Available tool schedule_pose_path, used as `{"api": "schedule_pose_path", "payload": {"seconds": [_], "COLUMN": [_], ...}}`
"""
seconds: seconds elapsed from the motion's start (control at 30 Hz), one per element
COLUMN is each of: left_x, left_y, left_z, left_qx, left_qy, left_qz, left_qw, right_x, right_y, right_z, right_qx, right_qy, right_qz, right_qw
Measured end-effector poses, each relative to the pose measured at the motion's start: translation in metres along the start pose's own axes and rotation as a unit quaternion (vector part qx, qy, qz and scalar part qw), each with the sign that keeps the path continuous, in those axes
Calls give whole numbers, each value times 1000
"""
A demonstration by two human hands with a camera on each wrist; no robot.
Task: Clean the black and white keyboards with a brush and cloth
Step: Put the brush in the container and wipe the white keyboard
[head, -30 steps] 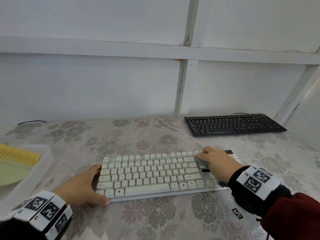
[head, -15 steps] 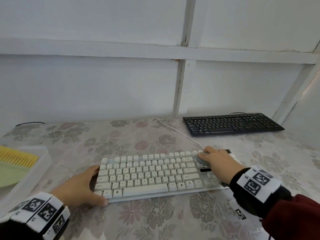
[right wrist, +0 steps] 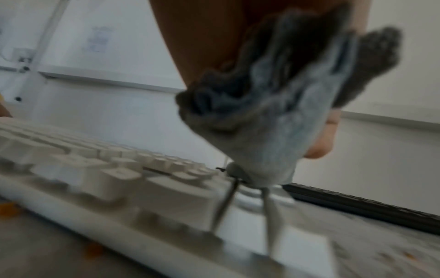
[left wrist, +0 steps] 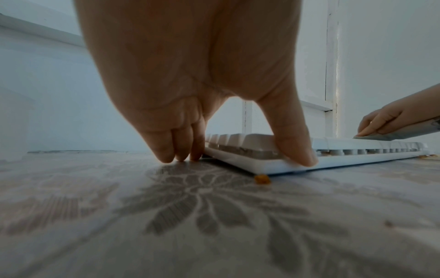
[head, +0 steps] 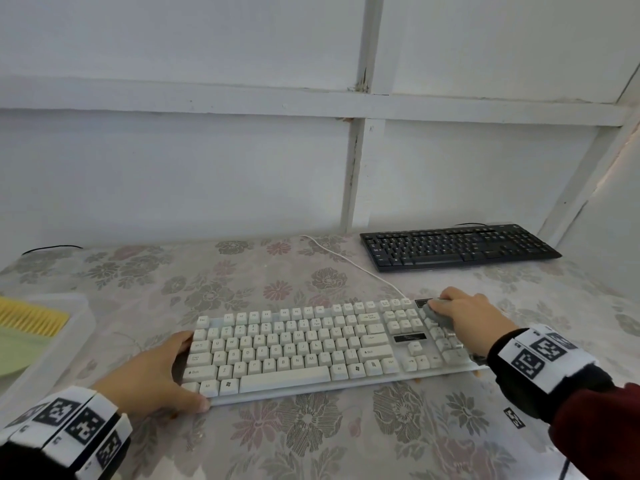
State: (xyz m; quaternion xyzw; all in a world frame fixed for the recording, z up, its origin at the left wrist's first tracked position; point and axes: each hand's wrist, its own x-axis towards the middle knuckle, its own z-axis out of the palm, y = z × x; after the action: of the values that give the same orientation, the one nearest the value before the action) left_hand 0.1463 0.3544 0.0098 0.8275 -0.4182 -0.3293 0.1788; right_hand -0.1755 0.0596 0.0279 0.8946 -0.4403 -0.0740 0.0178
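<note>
The white keyboard (head: 294, 344) lies across the middle of the flowered table, its left corner also showing in the left wrist view (left wrist: 357, 150). My left hand (head: 180, 372) braces that corner: the thumb (left wrist: 297, 150) presses the front edge and the straight fingers (left wrist: 181, 148) stand on the table at the left side. My right hand (head: 450, 310) grips a bunched grey cloth (head: 438, 315) and presses it on the top of the number pad; the wrist view shows the cloth (right wrist: 273, 112) blurred. The black keyboard (head: 457, 245) sits at the back right, untouched.
A clear plastic tray (head: 79, 327) at the left edge holds a brush with yellow bristles (head: 31, 318) and something pale green. The white keyboard's cable (head: 349, 261) runs back toward the wall. Small orange crumbs (left wrist: 262, 178) lie by the keyboard's front edge.
My right hand has slid the cloth to the right along the white keyboard's top rows, onto the number pad. The left hand has kept its place at the left corner.
</note>
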Motion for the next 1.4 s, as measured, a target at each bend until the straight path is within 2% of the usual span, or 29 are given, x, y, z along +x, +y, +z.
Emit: {"api": "schedule_pose_path", "payload": {"seconds": [0.2,0.37,0.47,0.57,0.73,0.87,0.93,1.0,1.07,1.2,1.4], "left_x": [1,2,2,3,4,7,9,8,6,3,2], "left_y": [-4,-5,-4,-5,-6,-9,-9,-9,-8,-5,-4], "left_z": [1,1,1,1,1,4,4,3,2,2,2], "left_qx": [-8,7,10,8,3,-10,-15,-14,-8,1,-10], "left_qy": [12,4,5,6,4,14,19,16,8,8,2], "left_qz": [-3,2,1,1,-1,-2,-3,-4,-5,4,0], "left_qw": [1000,1000,1000,1000,1000,1000,1000,1000,1000,1000,1000], "right_x": [9,11,12,8,1,3,7,8,7,5,11], "right_y": [24,16,6,-6,6,9,6,-2,-9,-8,-2], "right_z": [6,-8,-4,3,-3,-12,-14,-14,-13,-9,-6], "right_qx": [-24,0,33,27,-18,-17,2,36,67,114,69], "right_qy": [2,-12,9,-15,-23,-34,-14,-1,-26,11,28], "right_qz": [44,87,27,-3,80,99,76,18,-16,-13,15], "right_qw": [999,996,999,1000,996,994,997,999,997,993,997]}}
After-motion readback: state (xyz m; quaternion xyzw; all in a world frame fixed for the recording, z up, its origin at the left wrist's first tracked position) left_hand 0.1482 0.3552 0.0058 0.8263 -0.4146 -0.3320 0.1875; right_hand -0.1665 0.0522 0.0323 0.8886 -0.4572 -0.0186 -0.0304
